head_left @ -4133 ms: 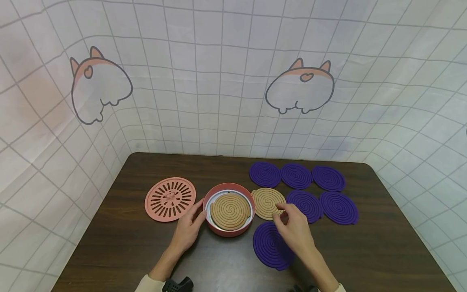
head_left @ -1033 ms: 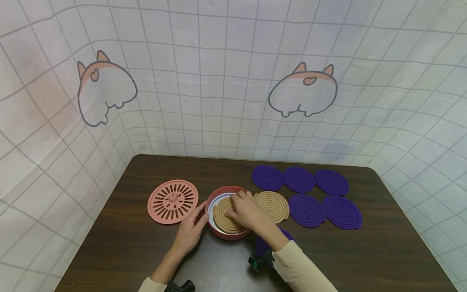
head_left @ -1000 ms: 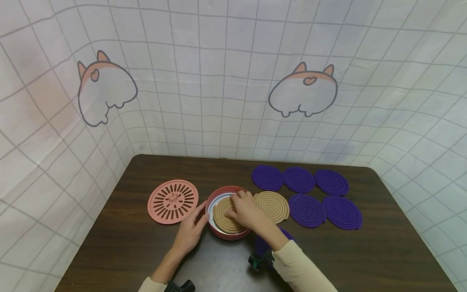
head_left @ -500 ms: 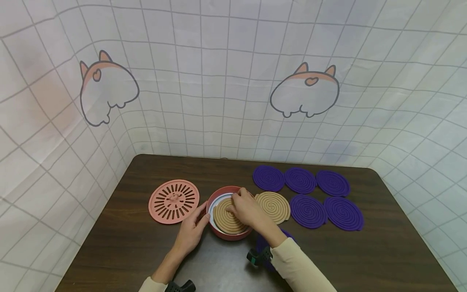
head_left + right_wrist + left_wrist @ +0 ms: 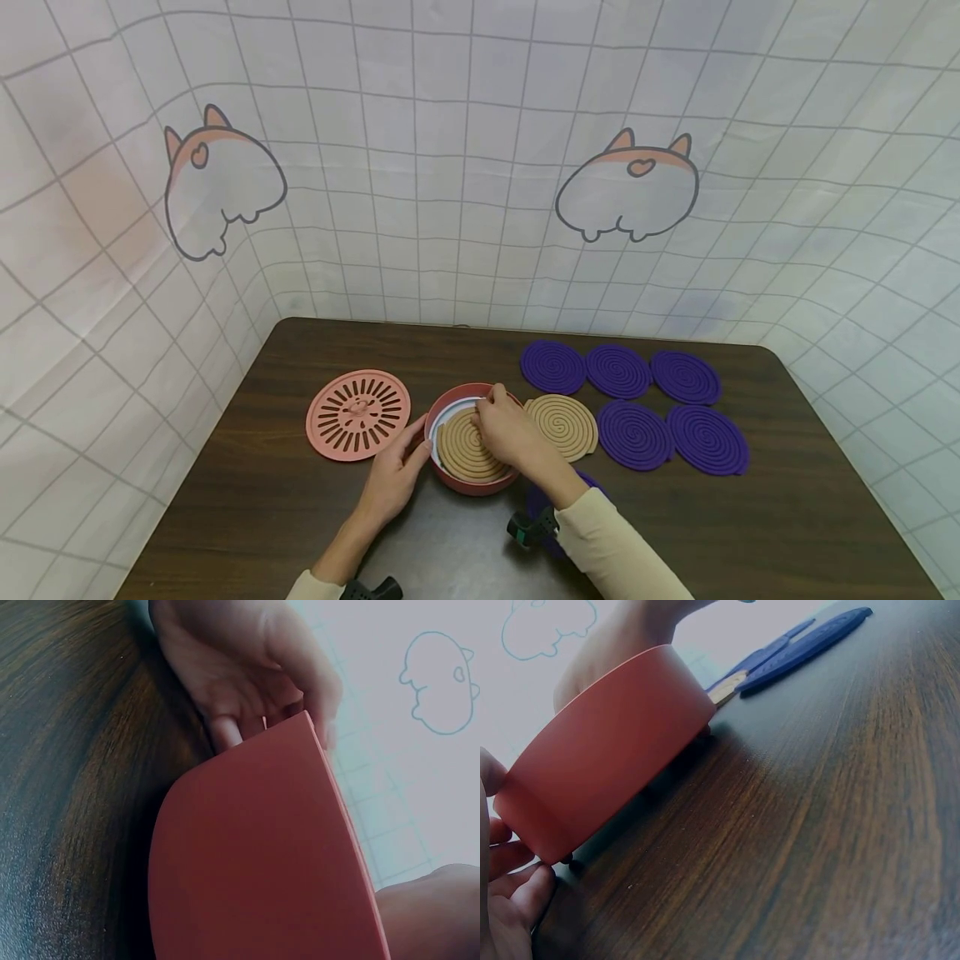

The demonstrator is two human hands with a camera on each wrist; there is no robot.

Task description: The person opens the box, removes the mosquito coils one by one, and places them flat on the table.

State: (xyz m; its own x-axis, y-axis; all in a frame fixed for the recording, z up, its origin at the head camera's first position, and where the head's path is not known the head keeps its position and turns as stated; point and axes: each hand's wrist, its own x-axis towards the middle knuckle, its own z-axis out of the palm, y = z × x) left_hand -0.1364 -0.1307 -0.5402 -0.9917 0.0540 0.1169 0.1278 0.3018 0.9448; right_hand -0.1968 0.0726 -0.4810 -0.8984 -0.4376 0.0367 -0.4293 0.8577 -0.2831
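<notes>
In the head view, a round red mosquito coil holder (image 5: 480, 489) with a pale inner tray stands on the table, a tan mosquito coil (image 5: 463, 461) inside it. My left hand (image 5: 393, 473) grips the holder's left side, thumb at the rim; the left wrist view shows its fingers (image 5: 514, 859) round the lower wall. From the right, my right hand (image 5: 513, 433) reaches over the rim and pinches the coil with thumb and bent fingers. The holder's wall (image 5: 255, 847) hides those fingertips in the right wrist view.
A pink slotted lid (image 5: 358, 415) lies left of the holder. Another tan coil (image 5: 562, 425) lies just right of it, beside several purple coils (image 5: 636, 434). One purple coil (image 5: 536, 500) is partly under the right forearm. A patterned curtain (image 5: 450, 167) hangs behind the table.
My right hand has moved left from over the tan coil on the table into the holder. Its thumb has since drawn closer to the fingers. The left hand stays on the holder.
</notes>
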